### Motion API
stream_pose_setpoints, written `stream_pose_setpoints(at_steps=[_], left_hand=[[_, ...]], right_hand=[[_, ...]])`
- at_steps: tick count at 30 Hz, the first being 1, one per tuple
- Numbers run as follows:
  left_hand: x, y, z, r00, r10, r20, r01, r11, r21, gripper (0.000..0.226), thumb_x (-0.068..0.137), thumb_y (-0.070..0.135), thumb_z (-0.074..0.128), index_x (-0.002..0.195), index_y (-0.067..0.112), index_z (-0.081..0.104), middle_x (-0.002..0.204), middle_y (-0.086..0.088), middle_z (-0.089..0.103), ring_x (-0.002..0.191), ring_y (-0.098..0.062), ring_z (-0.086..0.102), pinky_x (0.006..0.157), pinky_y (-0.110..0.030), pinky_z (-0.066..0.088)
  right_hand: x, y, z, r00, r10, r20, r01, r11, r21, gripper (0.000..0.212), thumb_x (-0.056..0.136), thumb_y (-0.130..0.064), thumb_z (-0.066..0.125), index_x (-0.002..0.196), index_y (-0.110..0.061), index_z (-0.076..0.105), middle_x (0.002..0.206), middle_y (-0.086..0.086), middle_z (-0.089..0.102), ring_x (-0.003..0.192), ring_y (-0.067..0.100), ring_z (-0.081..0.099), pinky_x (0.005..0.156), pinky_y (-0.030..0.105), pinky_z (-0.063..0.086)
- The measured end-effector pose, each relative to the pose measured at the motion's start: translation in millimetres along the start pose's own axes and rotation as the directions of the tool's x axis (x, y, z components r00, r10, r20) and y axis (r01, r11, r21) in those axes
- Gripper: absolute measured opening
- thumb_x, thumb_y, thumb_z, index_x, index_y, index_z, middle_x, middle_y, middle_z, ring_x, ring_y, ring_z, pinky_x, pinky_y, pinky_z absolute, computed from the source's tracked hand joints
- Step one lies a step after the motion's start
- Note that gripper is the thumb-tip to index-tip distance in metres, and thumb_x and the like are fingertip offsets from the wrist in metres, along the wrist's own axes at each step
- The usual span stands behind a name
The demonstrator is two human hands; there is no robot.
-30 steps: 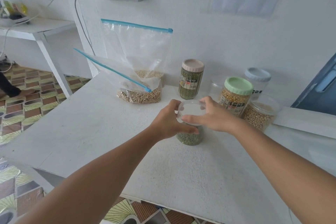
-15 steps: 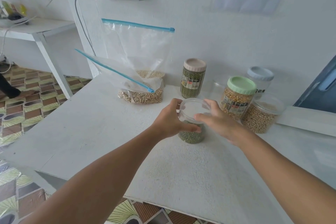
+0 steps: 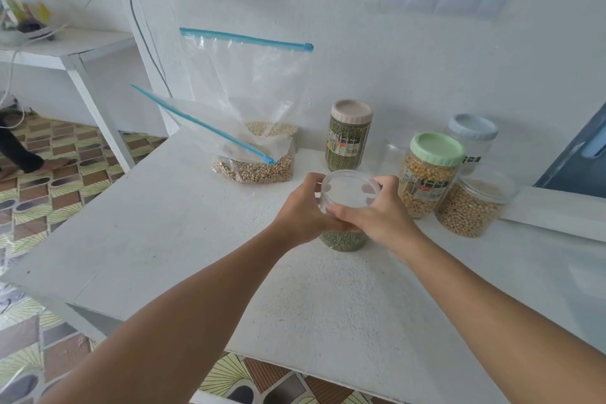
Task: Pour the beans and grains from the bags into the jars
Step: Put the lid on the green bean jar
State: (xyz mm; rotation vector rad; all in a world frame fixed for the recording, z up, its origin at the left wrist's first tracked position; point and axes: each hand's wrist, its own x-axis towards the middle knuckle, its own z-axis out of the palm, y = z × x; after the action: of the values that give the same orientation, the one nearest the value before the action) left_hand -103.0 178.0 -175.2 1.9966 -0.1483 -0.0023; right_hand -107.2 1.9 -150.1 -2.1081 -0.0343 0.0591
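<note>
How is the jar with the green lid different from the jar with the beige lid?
The green-lidded jar holds yellow kernels; the beige-lidded jar holds green beans. The green-lidded jar looks wider and stands nearer the camera, to the right; the beige-lidded jar stands close to the wall. Both are upright, capped, labelled and untouched.

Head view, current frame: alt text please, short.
Both hands, left hand and right hand, grip a clear jar partly filled with green beans, its clear lid on top, on a white table. Behind stand two zip bags of pale grain and more jars.
</note>
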Motion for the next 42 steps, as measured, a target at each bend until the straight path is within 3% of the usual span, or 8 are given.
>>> stream_pose_setpoints(at_steps=[2, 6, 12, 25, 28, 32, 36, 42], left_hand=[[0, 1, 0, 1.0, -0.007, 0.007, 0.007, 1.0, 0.005, 0.093, 0.056, 0.037, 0.103, 0.131, 0.029, 0.048, 0.125, 0.015, 0.06, 0.106, 0.001, 0.06, 0.08, -0.018, 0.05], [0, 5, 1, 0.999, -0.037, 0.007, 0.037, 0.999, 0.017, 0.097, 0.057, 0.039, 0.102, 0.136, 0.028, 0.048, 0.126, 0.016, 0.058, 0.107, 0.0, 0.059, 0.076, -0.014, 0.049], [0, 6, 5, 0.996, -0.065, -0.055, 0.067, 0.998, 0.023, 0.097, 0.054, 0.04, 0.103, 0.133, 0.03, 0.049, 0.126, 0.015, 0.06, 0.11, -0.007, 0.062, 0.084, -0.026, 0.057], [29, -1, -3, 0.999, -0.039, -0.036, 0.038, 0.999, -0.01, 0.096, 0.058, 0.036, 0.102, 0.137, 0.029, 0.049, 0.123, 0.022, 0.058, 0.11, -0.004, 0.061, 0.082, -0.019, 0.053], [46, -7, -16, 1.0, -0.014, 0.0, 0.014, 1.0, 0.009, 0.098, 0.058, 0.037, 0.102, 0.139, 0.028, 0.048, 0.124, 0.023, 0.058, 0.111, -0.003, 0.06, 0.084, -0.021, 0.053], [72, -16, -34, 0.998, 0.011, 0.059, -0.013, 0.999, 0.037, 0.1, 0.057, 0.04, 0.102, 0.14, 0.027, 0.049, 0.13, 0.014, 0.061, 0.116, -0.009, 0.06, 0.092, -0.026, 0.054], [85, -20, -39, 0.995, 0.045, 0.086, -0.049, 0.998, 0.044, 0.097, 0.061, 0.03, 0.102, 0.141, 0.018, 0.05, 0.134, 0.005, 0.061, 0.121, -0.014, 0.058, 0.093, -0.017, 0.05], [68, -18, -35, 0.997, 0.065, 0.034, -0.07, 0.983, 0.169, 0.114, 0.067, 0.046, 0.096, 0.156, 0.023, 0.028, 0.153, -0.001, 0.038, 0.132, -0.015, 0.049, 0.099, -0.032, 0.048]], right_hand=[[2, 2, -6, 0.996, 0.011, 0.092, -0.015, 0.999, 0.046, 0.104, 0.065, -0.058, 0.091, 0.141, -0.026, 0.027, 0.138, -0.008, 0.044, 0.129, 0.013, 0.046, 0.079, 0.018, 0.044], [10, 8, -28, 0.963, 0.003, 0.269, -0.024, 0.997, 0.071, 0.108, 0.066, -0.059, 0.089, 0.153, -0.035, 0.03, 0.149, -0.013, 0.046, 0.134, 0.011, 0.046, 0.1, 0.029, 0.04], [12, 11, -10, 0.995, -0.063, 0.08, 0.058, 0.996, 0.072, 0.097, 0.063, -0.058, 0.092, 0.137, -0.027, 0.037, 0.135, -0.007, 0.05, 0.125, 0.012, 0.05, 0.085, 0.021, 0.042], [38, 7, -9, 0.996, -0.033, 0.087, 0.024, 0.995, 0.096, 0.091, 0.069, -0.056, 0.09, 0.14, -0.034, 0.039, 0.123, -0.02, 0.052, 0.114, 0.005, 0.053, 0.069, 0.01, 0.038], [49, -1, 0, 0.998, -0.004, 0.07, -0.004, 0.995, 0.104, 0.092, 0.068, -0.057, 0.091, 0.141, -0.034, 0.04, 0.123, -0.022, 0.054, 0.116, 0.003, 0.055, 0.074, 0.012, 0.043], [67, -10, 15, 0.999, 0.046, 0.017, -0.048, 0.99, 0.133, 0.097, 0.06, -0.059, 0.094, 0.137, -0.033, 0.042, 0.124, -0.02, 0.059, 0.118, 0.002, 0.058, 0.097, 0.029, 0.052], [67, -15, 23, 0.997, 0.073, -0.034, -0.066, 0.984, 0.167, 0.089, 0.065, -0.053, 0.094, 0.135, -0.034, 0.043, 0.123, -0.021, 0.058, 0.114, -0.005, 0.055, 0.081, 0.018, 0.048], [60, -14, 20, 0.998, 0.06, 0.004, -0.06, 0.995, 0.078, 0.093, 0.073, -0.064, 0.085, 0.148, -0.037, 0.037, 0.132, -0.023, 0.053, 0.122, 0.003, 0.052, 0.082, 0.014, 0.041]])
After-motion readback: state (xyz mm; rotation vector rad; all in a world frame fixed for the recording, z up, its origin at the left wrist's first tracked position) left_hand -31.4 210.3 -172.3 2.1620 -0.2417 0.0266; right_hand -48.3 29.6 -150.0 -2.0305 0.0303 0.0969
